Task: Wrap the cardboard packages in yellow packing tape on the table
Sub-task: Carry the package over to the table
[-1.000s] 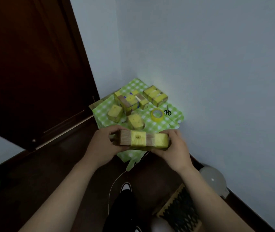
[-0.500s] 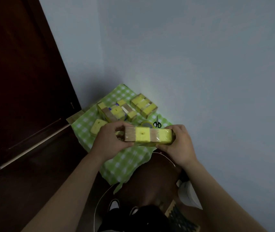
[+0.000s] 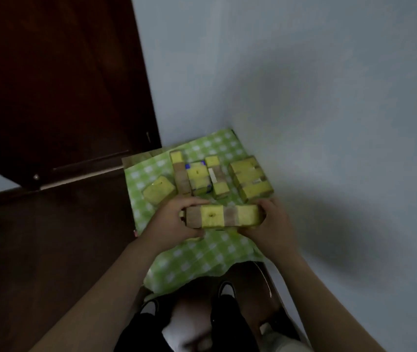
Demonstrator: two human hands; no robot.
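I hold a long cardboard package banded with yellow tape crosswise over the green checked tablecloth. My left hand grips its left end and my right hand grips its right end. Beyond it lie several taped packages: a small yellow block at the left, a tall brown-and-yellow one, a yellow one with blue edges, a narrow one, and a wide one near the wall. The tape roll and scissors are hidden.
The small table stands in a corner between a pale wall and a dark wooden door. Dark floor spreads to the left. My dark shoes show below the cloth's front edge.
The view has swung down and closer over the table. The held package now hangs over the cloth nearer the other packages, covering the tape roll and scissors seen earlier.
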